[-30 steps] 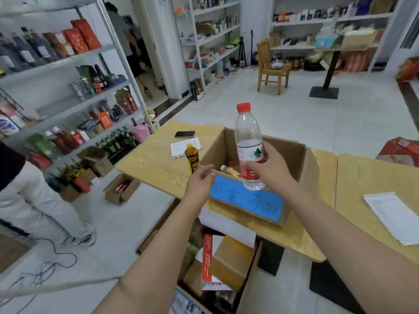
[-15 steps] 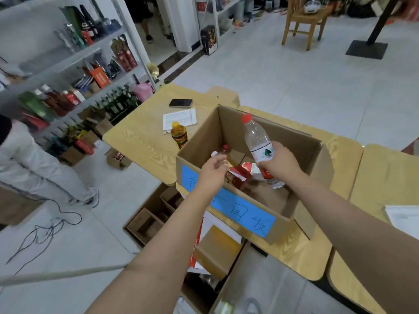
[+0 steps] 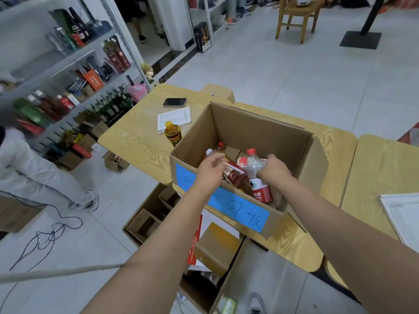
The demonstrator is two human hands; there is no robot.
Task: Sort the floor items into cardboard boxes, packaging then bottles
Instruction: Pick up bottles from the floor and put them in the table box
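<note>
Down by the shoe (image 3: 256,303), the floor box (image 3: 229,276) holds packaging (image 3: 215,248), so that stage looks largely done. Above it, the bench box (image 3: 260,132) takes bottles. The right grip (image 3: 273,172) is wrapped round a water bottle (image 3: 257,175), which is tilted and low inside the box, over other bottles (image 3: 220,146) already lying there. The left grip (image 3: 210,169) hangs over the near rim, fingers loosely curled, with nothing seen in it. I judge the bottle stage well under way. An orange bottle (image 3: 172,133) stands outside, just beside the box. Whether floor items remain I cannot tell. Beyond, the pale wood bench (image 3: 136,137) carries a sheet (image 3: 174,117) and a phone (image 3: 174,102). Farther off are the tile floor (image 3: 294,75), stocked shelves (image 3: 68,64) at left and a chair (image 3: 294,17).
</note>
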